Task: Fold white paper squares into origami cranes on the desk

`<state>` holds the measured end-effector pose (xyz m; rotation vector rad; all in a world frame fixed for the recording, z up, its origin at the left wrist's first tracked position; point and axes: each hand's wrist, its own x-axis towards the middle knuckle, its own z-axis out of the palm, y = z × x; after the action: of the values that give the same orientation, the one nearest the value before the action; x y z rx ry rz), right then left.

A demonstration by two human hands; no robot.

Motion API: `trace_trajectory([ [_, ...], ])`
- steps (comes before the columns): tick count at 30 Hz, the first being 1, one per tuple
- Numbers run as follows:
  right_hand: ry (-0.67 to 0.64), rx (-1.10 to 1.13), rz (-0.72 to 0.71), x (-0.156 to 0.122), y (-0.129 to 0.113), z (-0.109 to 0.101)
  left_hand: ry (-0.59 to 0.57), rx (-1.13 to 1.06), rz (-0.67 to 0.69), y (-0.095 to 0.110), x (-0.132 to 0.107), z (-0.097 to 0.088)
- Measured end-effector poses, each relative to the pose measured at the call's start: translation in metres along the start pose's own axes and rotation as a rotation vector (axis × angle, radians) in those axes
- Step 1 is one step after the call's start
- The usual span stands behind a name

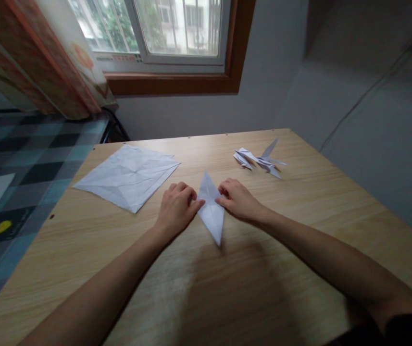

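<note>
A white sheet of paper folded into a narrow diamond (211, 216) lies on the wooden table in front of me, one point toward me and one away. A crease runs down its middle. My left hand (179, 206) pinches its left edge, thumb on top and fingers curled. On the opposite edge, my right hand (240, 198) grips the paper in the same way, its thumb pressing near the centre. The undersides of the fingers are partly hidden.
Creased white paper sheets (130, 175) lie at the table's back left. Folded paper figures (259, 157) with pointed parts sit at the back right. Left of the wooden table (148, 288) is a checked cloth surface (43, 166). A window (180, 29) and wall stand behind.
</note>
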<state>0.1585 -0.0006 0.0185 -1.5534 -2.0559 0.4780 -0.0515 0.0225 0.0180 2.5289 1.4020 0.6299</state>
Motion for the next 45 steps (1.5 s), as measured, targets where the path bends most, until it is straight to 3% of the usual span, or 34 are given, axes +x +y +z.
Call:
trace_trajectory([
  [5, -0.012, 0.329, 0.042, -0.002, 0.001, 0.0, 0.053, -0.085, -0.044, -0.001, 0.002, -0.003],
  [10, 0.088, 0.769, -0.047, 0.0, -0.004, -0.004, -0.091, -0.541, -0.018, 0.001, 0.004, -0.015],
  [12, 0.18, 0.741, -0.141, -0.001, -0.012, -0.014, 0.042, -0.593, 0.061, 0.006, 0.003, -0.024],
  [14, 0.311, 0.568, -0.279, -0.005, -0.021, -0.026, 0.285, -0.541, 0.173, 0.013, 0.002, -0.034],
  [16, 0.351, 0.416, -0.437, -0.008, -0.025, -0.035, 0.445, -0.45, 0.267, 0.016, 0.0, -0.04],
  [18, 0.358, 0.324, -0.57, -0.01, -0.02, -0.035, 0.477, -0.346, 0.341, 0.014, -0.001, -0.039],
  [20, 0.327, 0.252, -0.62, -0.009, -0.008, -0.027, 0.409, -0.24, 0.392, 0.006, -0.002, -0.032],
  [22, 0.251, 0.172, -0.597, -0.008, 0.008, -0.016, 0.26, -0.136, 0.427, -0.003, -0.003, -0.022],
  [24, 0.092, 0.084, -0.602, -0.009, 0.02, -0.007, 0.073, -0.059, 0.454, -0.011, -0.004, -0.013],
  [27, -0.023, 0.11, -0.481, -0.01, 0.025, -0.002, -0.049, -0.052, 0.414, -0.013, -0.004, -0.009],
  [33, 0.189, 0.112, -0.028, -0.006, 0.011, 0.003, -0.038, 0.009, 0.244, -0.006, -0.001, -0.008],
  [38, 0.203, 0.207, 0.002, -0.005, 0.015, 0.011, 0.053, 0.041, 0.107, -0.011, -0.001, 0.0],
  [45, 0.224, 0.352, 0.036, -0.009, 0.019, 0.013, -0.001, -0.045, 0.096, -0.016, 0.002, 0.002],
])
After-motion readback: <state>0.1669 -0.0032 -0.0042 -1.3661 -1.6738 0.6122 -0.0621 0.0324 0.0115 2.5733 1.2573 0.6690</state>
